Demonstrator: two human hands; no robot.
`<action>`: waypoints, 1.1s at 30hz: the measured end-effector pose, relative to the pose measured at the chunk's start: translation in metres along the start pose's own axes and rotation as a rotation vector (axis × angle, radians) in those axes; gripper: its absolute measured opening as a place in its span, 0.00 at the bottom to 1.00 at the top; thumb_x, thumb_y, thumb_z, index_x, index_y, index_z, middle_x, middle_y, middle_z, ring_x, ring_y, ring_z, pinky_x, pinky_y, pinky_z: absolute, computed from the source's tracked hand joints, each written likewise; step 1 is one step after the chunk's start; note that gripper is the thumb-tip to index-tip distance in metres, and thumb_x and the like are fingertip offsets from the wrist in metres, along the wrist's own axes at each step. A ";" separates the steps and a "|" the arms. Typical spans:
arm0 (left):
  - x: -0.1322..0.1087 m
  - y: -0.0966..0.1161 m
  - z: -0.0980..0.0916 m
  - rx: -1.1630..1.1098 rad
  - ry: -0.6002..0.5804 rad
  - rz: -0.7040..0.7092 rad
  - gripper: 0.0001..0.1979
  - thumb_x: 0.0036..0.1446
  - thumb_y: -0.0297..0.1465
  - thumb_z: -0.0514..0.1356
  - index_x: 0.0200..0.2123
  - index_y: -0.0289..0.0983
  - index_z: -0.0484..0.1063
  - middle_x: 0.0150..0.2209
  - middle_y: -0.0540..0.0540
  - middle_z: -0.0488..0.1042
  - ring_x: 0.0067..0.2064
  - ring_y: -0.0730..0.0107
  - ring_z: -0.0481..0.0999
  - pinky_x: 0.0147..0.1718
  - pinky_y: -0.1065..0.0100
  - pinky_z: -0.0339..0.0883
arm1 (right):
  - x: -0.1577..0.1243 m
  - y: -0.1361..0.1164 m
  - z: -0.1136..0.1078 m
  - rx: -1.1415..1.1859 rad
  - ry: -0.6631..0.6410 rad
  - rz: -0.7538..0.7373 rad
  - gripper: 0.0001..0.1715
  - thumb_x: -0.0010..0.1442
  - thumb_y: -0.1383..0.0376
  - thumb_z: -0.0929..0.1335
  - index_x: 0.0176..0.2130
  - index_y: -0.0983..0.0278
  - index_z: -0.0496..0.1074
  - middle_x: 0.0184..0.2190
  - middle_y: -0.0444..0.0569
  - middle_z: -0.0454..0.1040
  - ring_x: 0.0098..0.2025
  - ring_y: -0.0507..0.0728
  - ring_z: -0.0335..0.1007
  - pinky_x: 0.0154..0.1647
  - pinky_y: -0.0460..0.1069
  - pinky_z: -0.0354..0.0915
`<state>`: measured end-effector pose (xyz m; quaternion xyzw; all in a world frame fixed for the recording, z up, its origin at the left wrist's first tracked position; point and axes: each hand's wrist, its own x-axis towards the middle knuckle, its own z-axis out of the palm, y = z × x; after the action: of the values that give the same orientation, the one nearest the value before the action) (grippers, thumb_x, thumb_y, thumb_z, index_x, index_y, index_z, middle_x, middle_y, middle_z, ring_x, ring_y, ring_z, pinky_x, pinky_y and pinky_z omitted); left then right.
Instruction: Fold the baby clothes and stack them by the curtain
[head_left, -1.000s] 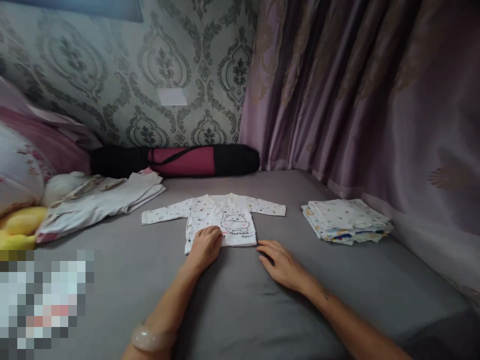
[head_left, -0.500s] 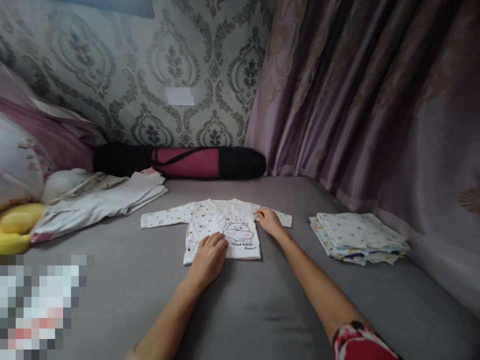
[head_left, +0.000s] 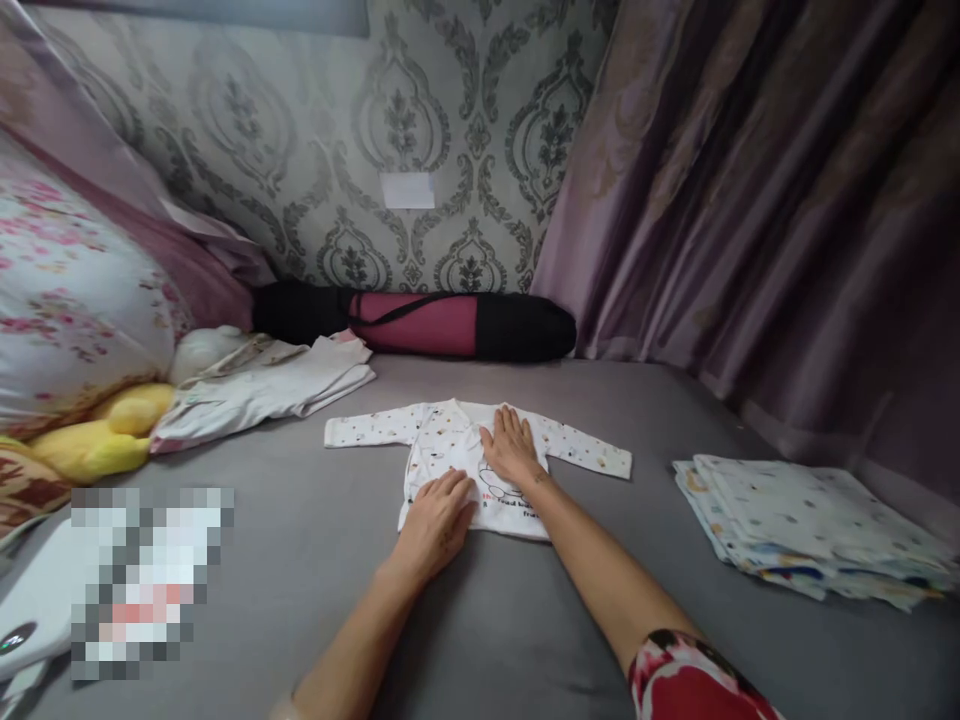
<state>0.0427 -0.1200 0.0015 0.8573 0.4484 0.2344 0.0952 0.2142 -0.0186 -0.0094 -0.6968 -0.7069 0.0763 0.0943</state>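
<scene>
Small white long-sleeved printed baby shirt (head_left: 450, 440) spread flat on grey bed sheet (head_left: 480, 620), mid-bed, sleeves out. Left hand (head_left: 439, 520) flat, fingers extended, pressing lower hem; grasps nothing. Right hand (head_left: 511, 448) flat, palm down on chest area; grasps nothing. Stack of folded printed cloths (head_left: 810, 520) well apart, right.

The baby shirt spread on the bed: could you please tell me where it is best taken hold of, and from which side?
Probably at the cuff of the sleeve pointing toward the folded stack, pinched from that outer side. The baby shirt lies flat with sleeves spread, and the left hand and right hand cover its body.
</scene>
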 end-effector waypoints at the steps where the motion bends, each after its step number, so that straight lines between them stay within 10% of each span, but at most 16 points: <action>1: 0.001 -0.001 -0.001 -0.006 0.035 -0.015 0.14 0.65 0.31 0.49 0.51 0.40 0.67 0.54 0.42 0.72 0.56 0.60 0.71 0.53 0.59 0.65 | 0.000 0.000 0.002 -0.010 0.004 -0.002 0.40 0.69 0.52 0.50 0.68 0.77 0.46 0.70 0.59 0.40 0.71 0.62 0.32 0.68 0.58 0.29; 6: 0.005 -0.010 -0.015 0.139 0.215 -0.366 0.15 0.65 0.30 0.47 0.48 0.37 0.70 0.48 0.39 0.74 0.50 0.56 0.71 0.48 0.58 0.64 | 0.004 0.003 -0.006 -0.024 -0.051 0.010 0.39 0.69 0.53 0.51 0.68 0.76 0.47 0.70 0.60 0.41 0.71 0.63 0.33 0.68 0.59 0.32; 12: -0.002 -0.039 -0.038 0.249 0.052 -0.821 0.17 0.62 0.39 0.50 0.36 0.35 0.76 0.43 0.36 0.73 0.49 0.47 0.68 0.45 0.54 0.61 | 0.013 -0.017 -0.021 0.019 0.007 -0.073 0.25 0.67 0.63 0.56 0.59 0.69 0.66 0.64 0.60 0.59 0.67 0.62 0.48 0.66 0.58 0.41; 21: -0.008 -0.040 -0.048 0.097 -0.173 -0.795 0.18 0.58 0.44 0.55 0.33 0.37 0.76 0.45 0.38 0.71 0.52 0.48 0.66 0.47 0.57 0.59 | 0.008 -0.078 -0.002 0.052 -0.108 -0.269 0.33 0.69 0.60 0.53 0.67 0.75 0.52 0.70 0.59 0.46 0.71 0.60 0.35 0.69 0.56 0.31; 33: -0.007 -0.043 -0.056 0.082 -0.249 -0.810 0.15 0.55 0.40 0.56 0.33 0.38 0.78 0.43 0.38 0.74 0.50 0.50 0.70 0.43 0.61 0.60 | 0.008 -0.078 0.016 0.038 -0.044 -0.207 0.39 0.69 0.53 0.49 0.68 0.75 0.48 0.70 0.58 0.43 0.71 0.60 0.33 0.68 0.57 0.28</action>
<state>-0.0190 -0.1030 0.0321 0.6366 0.7431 0.0547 0.1990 0.1344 -0.0114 -0.0056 -0.6162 -0.7756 0.0947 0.0992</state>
